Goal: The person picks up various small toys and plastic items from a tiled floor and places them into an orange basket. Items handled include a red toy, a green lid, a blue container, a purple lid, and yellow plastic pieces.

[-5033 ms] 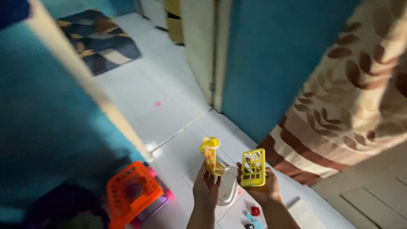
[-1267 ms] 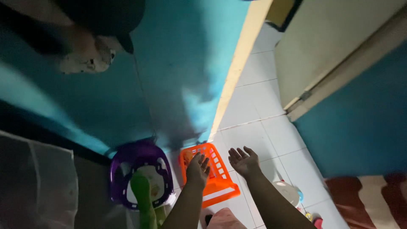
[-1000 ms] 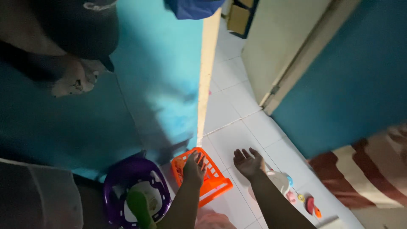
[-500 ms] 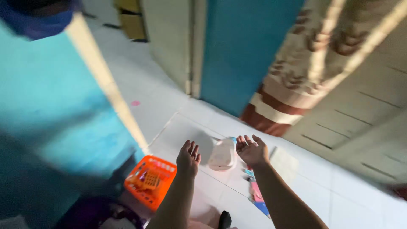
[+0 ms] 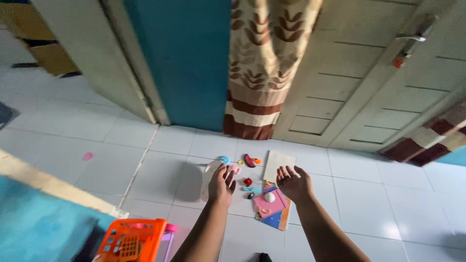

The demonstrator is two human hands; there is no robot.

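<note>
Both hands are empty and open: the left hand (image 5: 222, 183) and the right hand (image 5: 292, 183) hover over small toy pieces (image 5: 248, 183) scattered on the white tile floor (image 5: 364, 204). The person seems to be between pickups; a next grasp would need lowering toward one piece. The pieces are too small to identify, and the orange basket (image 5: 130, 240) is cut off.
</note>
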